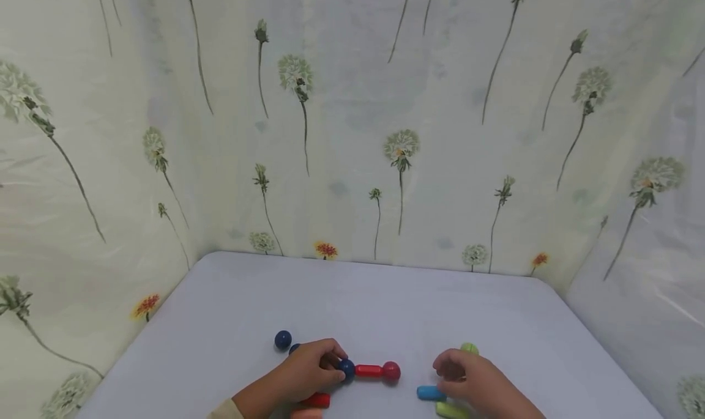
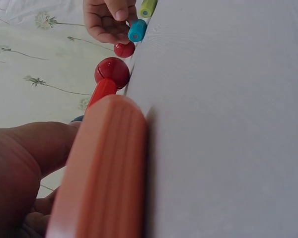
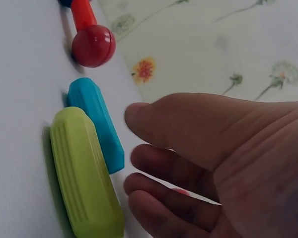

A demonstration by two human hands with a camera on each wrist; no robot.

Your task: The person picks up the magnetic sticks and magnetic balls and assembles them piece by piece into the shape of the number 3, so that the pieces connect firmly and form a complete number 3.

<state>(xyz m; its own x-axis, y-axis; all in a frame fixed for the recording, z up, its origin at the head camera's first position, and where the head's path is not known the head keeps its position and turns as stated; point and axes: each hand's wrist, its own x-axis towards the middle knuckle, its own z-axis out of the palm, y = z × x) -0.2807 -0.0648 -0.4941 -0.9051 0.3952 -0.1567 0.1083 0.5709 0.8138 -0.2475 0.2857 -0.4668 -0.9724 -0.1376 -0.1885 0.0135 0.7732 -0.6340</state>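
My left hand (image 1: pixel 311 370) pinches a dark blue ball (image 1: pixel 347 369) between thumb and fingers. A red rod (image 1: pixel 368 371) runs from that ball to a red ball (image 1: pixel 391 372), the three in one line on the table. My right hand (image 1: pixel 472 375) holds nothing, its fingers loosely bent. Close by its fingertips lies a light blue rod (image 3: pixel 94 119), with a lime green rod (image 3: pixel 84 173) alongside. The left wrist view has a second red ball (image 2: pixel 124 49) near the right hand; the head view hides it.
Two more dark blue balls lie left of my left hand, one (image 1: pixel 283 339) in full view and one partly covered. A red rod (image 1: pixel 317 400) and an orange rod (image 1: pixel 306 413) lie below that hand. A lime green ball (image 1: pixel 470 348) sits behind my right hand. A flowered curtain (image 1: pixel 352 131) borders the white table (image 1: pixel 352 296).
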